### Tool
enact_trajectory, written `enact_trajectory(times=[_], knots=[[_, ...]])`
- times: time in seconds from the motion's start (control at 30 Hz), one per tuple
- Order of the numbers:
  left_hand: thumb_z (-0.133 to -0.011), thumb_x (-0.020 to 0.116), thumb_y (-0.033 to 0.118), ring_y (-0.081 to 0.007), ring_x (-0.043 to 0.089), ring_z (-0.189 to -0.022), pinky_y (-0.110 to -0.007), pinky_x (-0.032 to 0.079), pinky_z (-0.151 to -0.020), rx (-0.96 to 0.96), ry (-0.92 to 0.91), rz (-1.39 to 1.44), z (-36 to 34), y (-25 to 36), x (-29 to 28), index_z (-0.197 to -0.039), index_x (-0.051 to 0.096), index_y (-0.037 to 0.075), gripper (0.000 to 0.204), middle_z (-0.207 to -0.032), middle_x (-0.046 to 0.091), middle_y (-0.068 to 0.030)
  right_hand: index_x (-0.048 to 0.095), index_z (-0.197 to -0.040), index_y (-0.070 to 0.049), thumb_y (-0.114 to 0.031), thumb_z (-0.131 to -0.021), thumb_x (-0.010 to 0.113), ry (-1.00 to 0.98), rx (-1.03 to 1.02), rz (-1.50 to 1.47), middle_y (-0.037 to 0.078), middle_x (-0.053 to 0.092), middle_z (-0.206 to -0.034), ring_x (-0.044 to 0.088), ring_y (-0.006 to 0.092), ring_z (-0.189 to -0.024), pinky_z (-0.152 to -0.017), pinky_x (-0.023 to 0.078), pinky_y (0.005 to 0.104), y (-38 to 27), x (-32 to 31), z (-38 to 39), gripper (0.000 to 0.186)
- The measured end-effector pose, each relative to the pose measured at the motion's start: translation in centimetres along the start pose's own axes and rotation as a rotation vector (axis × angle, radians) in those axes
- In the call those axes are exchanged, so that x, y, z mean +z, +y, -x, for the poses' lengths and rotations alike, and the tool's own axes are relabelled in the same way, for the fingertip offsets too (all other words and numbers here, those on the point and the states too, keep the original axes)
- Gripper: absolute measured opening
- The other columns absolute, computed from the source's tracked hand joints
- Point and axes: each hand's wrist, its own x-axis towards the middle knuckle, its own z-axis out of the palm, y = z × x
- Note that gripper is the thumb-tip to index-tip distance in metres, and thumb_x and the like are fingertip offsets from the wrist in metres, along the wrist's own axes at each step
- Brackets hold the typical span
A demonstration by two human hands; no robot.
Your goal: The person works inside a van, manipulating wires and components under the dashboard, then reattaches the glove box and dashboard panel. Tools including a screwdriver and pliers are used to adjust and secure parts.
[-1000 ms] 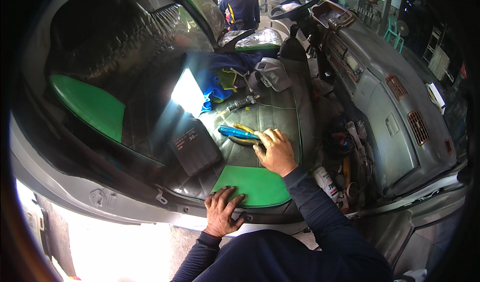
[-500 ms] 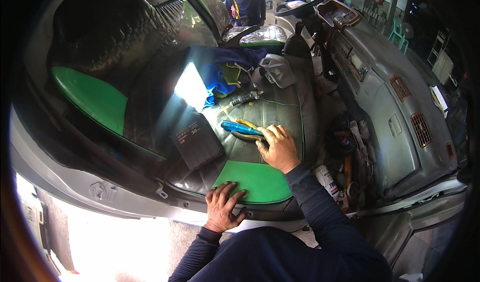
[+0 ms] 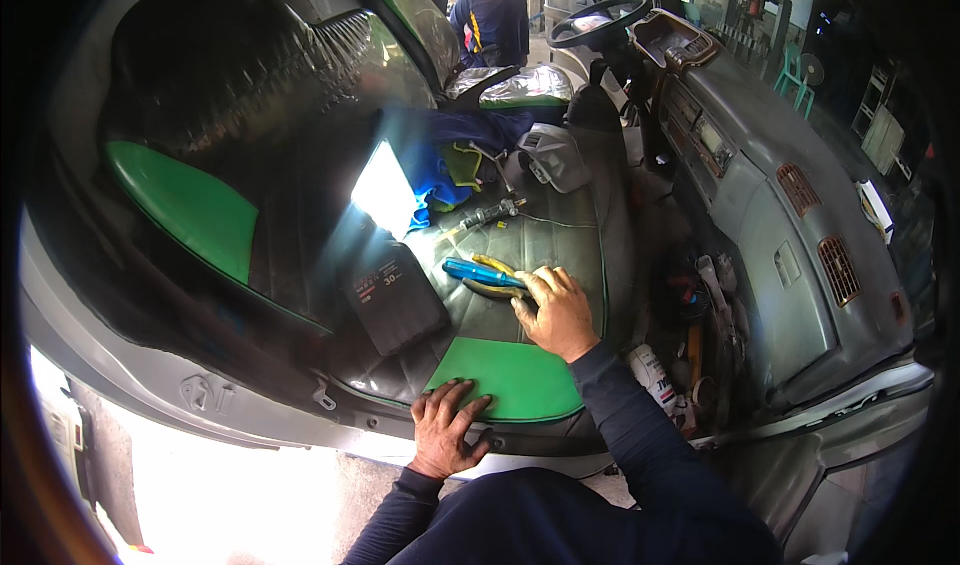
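My right hand (image 3: 556,315) rests on the dark quilted seat, its fingers curled over the head end of yellow-handled pliers (image 3: 492,289). Between the pliers' handles lies a blue-handled tool (image 3: 480,271), likely a screwdriver; its far end is hidden by my fingers. My left hand (image 3: 450,431) lies with fingers spread on the green front corner (image 3: 510,380) of the seat, holding nothing. Left of the pliers sits a flat black case (image 3: 396,300). Beyond them are a dark cylindrical tool with a thin wire (image 3: 490,215) and a small yellow piece (image 3: 502,225).
A bright glowing panel (image 3: 385,190) stands behind the case, beside a blue cloth (image 3: 432,190), a wrench (image 3: 497,163) and a grey cap (image 3: 555,155). A white bottle (image 3: 652,377) and tools fill the footwell. Past the far seat stands a person (image 3: 490,25).
The view has shifted slightly, so the seat and its contents sit a little lower. Both hands keep their places on the seat and pliers.
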Motion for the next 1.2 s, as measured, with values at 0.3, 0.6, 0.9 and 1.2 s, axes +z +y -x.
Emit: enact_trajectory(times=[0.3,0.6,0.9,1.2], knots=[[-0.069,0.085,0.037,-0.035,0.052,-0.143,-0.055,0.032,-0.116,0.002,0.018,-0.005,0.3,0.0,0.3,-0.135,0.071,0.022,0.069,-0.148,0.061,-0.011,0.074,-0.127,-0.005,-0.03,-0.094,0.075,0.009,-0.011,-0.006,0.01,0.071,-0.116,0.065,0.0307,-0.111,-0.101,0.051,0.0443,0.3,0.3,0.3,0.042],[-0.068,0.085,0.036,-0.0354,0.052,-0.142,-0.055,0.032,-0.117,0.023,0.032,0.029,-0.8,0.5,-0.8,-0.135,0.071,0.022,0.07,-0.148,0.06,-0.0123,0.073,-0.121,-0.004,-0.047,-0.092,0.08,-0.098,0.131,0.23,0.012,0.066,-0.117,0.061,0.0327,-0.114,-0.095,0.05,0.0497,-0.9,-0.1,0.4,0.052],[-0.078,0.09,0.023,-0.0439,0.057,-0.136,-0.056,0.049,-0.112,0.127,-0.006,0.295,-7.9,4.1,-6.4,-0.136,0.069,0.009,0.064,-0.144,0.06,-0.0204,0.064,-0.107,-0.002,-0.035,-0.104,0.07,-0.313,0.107,0.141,0.019,0.066,-0.105,0.074,0.0401,-0.092,-0.078,0.06,0.0518,-0.9,-4.2,0.7,0.034],[-0.089,0.079,0.03,-0.0398,0.071,-0.117,-0.054,0.056,-0.098,-0.01,-0.263,-0.139,-22.3,3.5,1.0,-0.126,0.068,0.005,0.046,-0.12,0.075,-0.021,0.071,-0.111,0.001,-0.033,-0.099,0.078,-0.573,-0.121,-0.004,0.017,0.07,-0.108,0.073,0.0354,-0.101,-0.087,0.059,0.0467,1.9,-12.3,-3.6,0.037]])
